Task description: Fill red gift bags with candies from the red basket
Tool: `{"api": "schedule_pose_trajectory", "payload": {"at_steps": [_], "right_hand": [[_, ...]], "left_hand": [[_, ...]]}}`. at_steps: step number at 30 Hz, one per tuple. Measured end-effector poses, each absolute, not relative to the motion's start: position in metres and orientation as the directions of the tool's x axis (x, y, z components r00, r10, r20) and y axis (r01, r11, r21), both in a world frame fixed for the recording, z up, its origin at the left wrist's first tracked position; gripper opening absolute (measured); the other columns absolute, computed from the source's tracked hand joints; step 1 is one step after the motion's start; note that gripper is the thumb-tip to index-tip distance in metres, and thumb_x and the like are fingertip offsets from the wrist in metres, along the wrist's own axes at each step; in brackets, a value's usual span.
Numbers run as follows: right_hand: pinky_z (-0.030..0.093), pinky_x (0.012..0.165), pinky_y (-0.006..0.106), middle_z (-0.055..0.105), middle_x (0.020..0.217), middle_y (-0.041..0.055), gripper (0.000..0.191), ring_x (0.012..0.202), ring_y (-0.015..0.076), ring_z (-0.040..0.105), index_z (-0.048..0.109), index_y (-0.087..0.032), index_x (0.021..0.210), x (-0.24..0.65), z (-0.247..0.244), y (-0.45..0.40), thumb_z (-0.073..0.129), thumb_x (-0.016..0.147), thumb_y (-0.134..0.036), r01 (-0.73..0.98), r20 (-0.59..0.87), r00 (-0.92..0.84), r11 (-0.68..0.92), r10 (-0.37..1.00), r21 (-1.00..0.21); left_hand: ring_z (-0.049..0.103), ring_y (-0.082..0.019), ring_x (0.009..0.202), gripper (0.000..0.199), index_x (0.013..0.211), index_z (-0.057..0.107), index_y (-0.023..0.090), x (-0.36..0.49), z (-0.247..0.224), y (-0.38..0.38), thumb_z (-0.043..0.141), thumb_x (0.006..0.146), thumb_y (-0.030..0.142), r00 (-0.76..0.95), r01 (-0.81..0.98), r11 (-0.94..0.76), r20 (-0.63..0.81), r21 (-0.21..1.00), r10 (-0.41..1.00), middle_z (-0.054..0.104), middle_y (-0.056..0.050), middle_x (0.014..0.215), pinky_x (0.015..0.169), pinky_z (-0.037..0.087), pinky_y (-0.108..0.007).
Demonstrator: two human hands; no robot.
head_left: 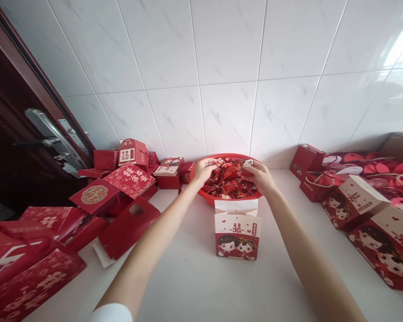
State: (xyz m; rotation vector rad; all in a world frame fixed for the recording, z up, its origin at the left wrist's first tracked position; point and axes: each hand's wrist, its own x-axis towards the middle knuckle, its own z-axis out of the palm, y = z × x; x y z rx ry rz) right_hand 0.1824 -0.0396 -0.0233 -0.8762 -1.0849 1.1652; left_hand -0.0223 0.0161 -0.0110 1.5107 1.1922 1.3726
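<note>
A red basket (208, 197) full of red-wrapped candies (229, 175) stands against the tiled wall. My left hand (205, 170) is at the basket's left side, its fingers closed at a red wrapped piece. Over the right side, my right hand (259, 173) pinches a small white and red packet (247, 164) between thumb and fingers. In front of the basket, between my forearms, a white and red box (237, 237) with two cartoon figures stands upright, its top flap raised.
Many red boxes (129, 179) are piled on the left of the white table (188, 286), near a dark door (16, 112) with a metal handle. Along the right are more cartoon boxes (354, 201), a red bag with a rope handle (319, 184) and several red and pink items.
</note>
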Motion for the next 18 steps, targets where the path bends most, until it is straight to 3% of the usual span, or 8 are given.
{"api": "schedule_pose_trajectory", "payload": {"at_steps": [5, 9, 12, 14, 18], "right_hand": [[0.058, 0.067, 0.03, 0.073, 0.08, 0.0021, 0.025, 0.075, 0.0193, 0.069, 0.064, -0.022, 0.078, 0.179, -0.019, -0.042, 0.079, 0.064, -0.037, -0.229, 0.179, 0.066, 0.19, 0.982, -0.955], [0.058, 0.067, 0.03, 0.073, 0.08, 0.0018, 0.023, 0.076, 0.0196, 0.068, 0.063, -0.023, 0.077, 0.178, -0.018, -0.043, 0.077, 0.064, -0.037, -0.207, 0.177, 0.077, 0.189, 0.981, -0.96], [0.057, 0.066, 0.029, 0.071, 0.078, 0.0009, 0.023, 0.073, 0.0185, 0.067, 0.063, -0.023, 0.076, 0.178, -0.018, -0.044, 0.076, 0.063, -0.037, -0.208, 0.177, 0.085, 0.191, 0.981, -0.959], [0.057, 0.066, 0.03, 0.071, 0.078, 0.001, 0.024, 0.073, 0.0184, 0.067, 0.062, -0.023, 0.074, 0.178, -0.018, -0.044, 0.076, 0.063, -0.037, -0.202, 0.183, 0.083, 0.196, 0.98, -0.959], [0.057, 0.066, 0.031, 0.073, 0.079, 0.0021, 0.024, 0.074, 0.02, 0.069, 0.062, -0.023, 0.076, 0.177, -0.017, -0.045, 0.075, 0.064, -0.04, -0.185, 0.191, 0.086, 0.205, 0.978, -0.961]], "left_hand": [[0.068, -0.019, 0.072, 0.02, 0.071, 0.073, 0.019, -0.051, 0.006, 0.035, 0.062, 0.061, 0.006, 0.179, 0.376, -0.241, 0.186, 0.895, 0.966, 0.073, -0.002, 0.07, 0.08, 0.054, -0.033], [0.067, -0.021, 0.067, 0.02, 0.061, 0.075, 0.023, -0.061, 0.011, 0.043, 0.062, 0.058, 0.008, 0.392, 0.671, -0.33, 0.059, 0.663, 0.918, 0.071, -0.001, 0.062, 0.074, 0.052, -0.03], [0.066, -0.022, 0.07, 0.026, 0.058, 0.074, 0.026, -0.058, 0.002, 0.046, 0.067, 0.048, 0.004, 0.406, 0.789, -0.379, 0.053, 0.484, 0.912, 0.073, 0.0, 0.067, 0.074, 0.05, -0.029], [0.065, -0.022, 0.067, 0.027, 0.054, 0.071, 0.026, -0.054, -0.007, 0.046, 0.069, 0.043, 0.001, 0.38, 0.81, -0.372, 0.077, 0.453, 0.922, 0.07, 0.001, 0.063, 0.073, 0.05, -0.03], [0.064, -0.023, 0.064, 0.016, 0.051, 0.065, 0.024, -0.05, -0.01, 0.044, 0.074, 0.056, 0.012, 0.341, 0.806, -0.38, 0.168, 0.453, 0.925, 0.066, -0.001, 0.057, 0.073, 0.049, -0.031]]}}
